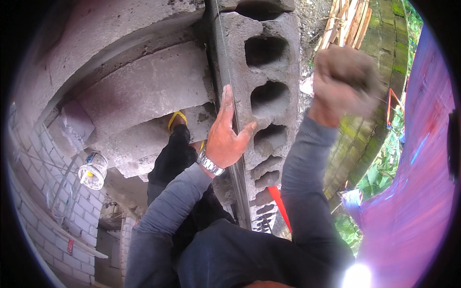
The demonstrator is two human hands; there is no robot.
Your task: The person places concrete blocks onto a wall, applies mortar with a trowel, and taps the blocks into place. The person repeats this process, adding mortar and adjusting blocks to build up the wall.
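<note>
My left hand [229,137] lies with fingers extended against the left edge of a hollow concrete block [247,57], one in a row of several running away from me. Along that edge are a dark straight strip [242,194] and a thin taut string [222,38]. My right hand [345,81] is raised at the blocks' right, smeared by motion; I cannot tell whether it holds anything.
Concrete steps [144,81] lie left, with my yellow-sandalled foot [177,120] on them. A white bucket [92,170] and a block wall [57,225] are lower left. Wood strips [343,24], a mossy brick surface [370,139] and a purple sheet [408,211] are right.
</note>
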